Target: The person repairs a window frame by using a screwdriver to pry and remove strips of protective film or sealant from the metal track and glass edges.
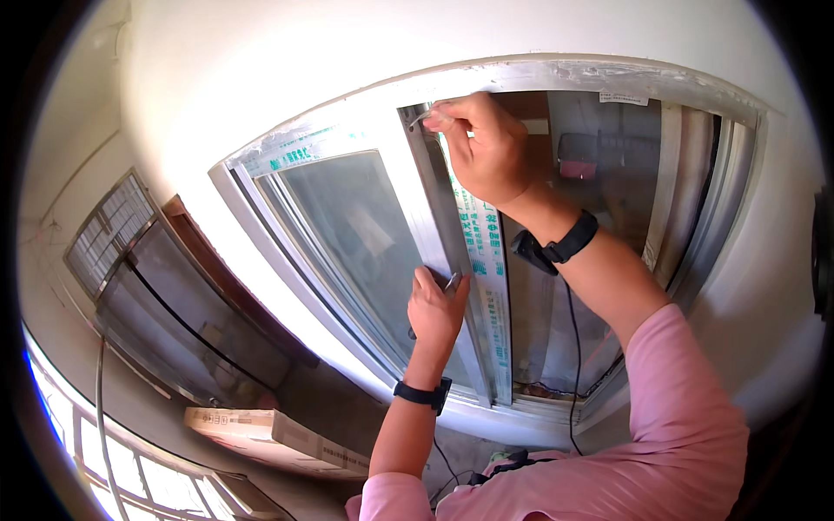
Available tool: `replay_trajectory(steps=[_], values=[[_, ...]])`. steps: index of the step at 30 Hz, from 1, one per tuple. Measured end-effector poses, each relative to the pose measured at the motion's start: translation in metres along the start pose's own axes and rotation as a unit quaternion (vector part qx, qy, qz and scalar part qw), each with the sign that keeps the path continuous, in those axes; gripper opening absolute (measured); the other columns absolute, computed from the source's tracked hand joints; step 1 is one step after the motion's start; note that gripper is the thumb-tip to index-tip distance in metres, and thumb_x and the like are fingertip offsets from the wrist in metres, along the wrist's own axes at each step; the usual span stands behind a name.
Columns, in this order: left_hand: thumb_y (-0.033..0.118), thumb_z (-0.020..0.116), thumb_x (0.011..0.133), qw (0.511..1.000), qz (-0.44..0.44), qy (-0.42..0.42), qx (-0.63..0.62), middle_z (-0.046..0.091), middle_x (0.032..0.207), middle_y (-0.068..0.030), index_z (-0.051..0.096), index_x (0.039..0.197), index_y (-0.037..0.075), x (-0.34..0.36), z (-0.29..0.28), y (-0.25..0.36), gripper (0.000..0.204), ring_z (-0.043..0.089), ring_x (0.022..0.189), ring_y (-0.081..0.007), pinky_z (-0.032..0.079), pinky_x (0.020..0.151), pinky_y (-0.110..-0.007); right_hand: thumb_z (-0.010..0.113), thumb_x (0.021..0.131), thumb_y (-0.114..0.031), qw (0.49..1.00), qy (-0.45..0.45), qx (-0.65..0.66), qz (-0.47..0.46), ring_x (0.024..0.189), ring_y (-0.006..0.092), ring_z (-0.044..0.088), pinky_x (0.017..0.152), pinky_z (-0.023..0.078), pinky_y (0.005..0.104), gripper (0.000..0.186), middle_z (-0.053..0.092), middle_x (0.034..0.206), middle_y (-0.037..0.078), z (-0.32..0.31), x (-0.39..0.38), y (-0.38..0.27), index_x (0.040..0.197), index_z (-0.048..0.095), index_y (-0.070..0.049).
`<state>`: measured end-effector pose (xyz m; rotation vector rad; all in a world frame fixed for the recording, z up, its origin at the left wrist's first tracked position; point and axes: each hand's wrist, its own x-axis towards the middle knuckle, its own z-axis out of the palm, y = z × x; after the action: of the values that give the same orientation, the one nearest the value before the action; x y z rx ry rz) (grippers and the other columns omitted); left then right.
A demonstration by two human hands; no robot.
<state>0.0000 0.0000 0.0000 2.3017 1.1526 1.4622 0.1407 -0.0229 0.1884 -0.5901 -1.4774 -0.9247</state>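
In front of me a sliding window [426, 204] with silver metal frames stands in a white wall. My right hand [486, 148] is raised to the top of its middle upright, thumb and fingers pinched on a thin pale piece [420, 118] whose kind I cannot make out. That piece meets the upright near a small dark hole. Lower down, my left hand [436, 306] is closed around a tool with a grey metal end [453, 283], against the same upright; the fingers hide most of it. Green-printed protective film [486, 260] covers the neighbouring frame strip.
A long cardboard box [278, 438] lies at the lower left. Beyond it is a dark-framed door or screen panel [187, 313] with a grille above. A black cable [575, 365] hangs from my right wrist strap [573, 239]. Another strap [423, 396] circles my left wrist.
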Motion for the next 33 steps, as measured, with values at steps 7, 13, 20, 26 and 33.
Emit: replay_trajectory(steps=[7,13,20,26,33], values=[[0.033,0.079,0.074,1.000,-0.014,0.003,0.006,0.058,0.077,-0.0198,0.042,0.085,0.001,-0.008,-0.004,-0.005,0.050,0.061,0.066,-0.0408,0.049,0.058,-0.047,0.060,0.093,-0.004,0.980,0.119,0.108,0.120,0.075,0.0160,0.070,0.060,0.054,0.0258,0.009,0.068,0.082,0.011,-0.003,-0.009,-0.021,0.098,0.053,0.002],[0.034,0.079,0.074,1.000,-0.005,0.013,0.012,0.059,0.077,-0.0209,0.042,0.086,0.001,-0.004,-0.001,-0.004,0.051,0.061,0.066,-0.0419,0.049,0.058,-0.048,0.060,0.086,0.002,0.978,-0.019,0.050,0.204,0.073,0.0248,0.070,0.058,0.053,0.0315,0.008,0.065,0.078,0.016,-0.024,-0.001,-0.027,0.093,0.057,-0.001],[0.028,0.080,0.073,1.000,-0.019,0.010,0.007,0.059,0.078,-0.0233,0.041,0.088,0.000,0.002,0.000,-0.002,0.050,0.060,0.071,-0.0448,0.049,0.063,-0.048,0.061,0.082,-0.001,0.981,-0.086,-0.120,0.125,0.074,0.0348,0.064,0.063,0.052,0.0390,0.019,0.064,0.088,0.016,0.007,0.011,-0.029,0.100,0.065,0.002],[0.029,0.080,0.073,0.999,-0.030,0.002,0.012,0.060,0.079,-0.0229,0.042,0.088,0.000,0.001,-0.001,0.000,0.050,0.060,0.071,-0.0441,0.049,0.064,-0.048,0.059,0.082,-0.002,0.977,-0.128,-0.168,0.024,0.076,0.0287,0.065,0.064,0.054,0.0347,0.022,0.065,0.091,0.013,0.008,0.011,-0.019,0.103,0.065,0.002],[0.034,0.079,0.075,1.000,-0.008,0.003,0.015,0.058,0.077,-0.0208,0.041,0.087,0.000,0.001,0.001,-0.007,0.052,0.060,0.067,-0.0415,0.049,0.058,-0.047,0.060,0.081,-0.004,0.961,-0.157,-0.210,-0.088,0.071,0.0249,0.065,0.062,0.055,0.0310,0.016,0.063,0.087,0.010,0.008,0.015,-0.003,0.096,0.064,0.001]])
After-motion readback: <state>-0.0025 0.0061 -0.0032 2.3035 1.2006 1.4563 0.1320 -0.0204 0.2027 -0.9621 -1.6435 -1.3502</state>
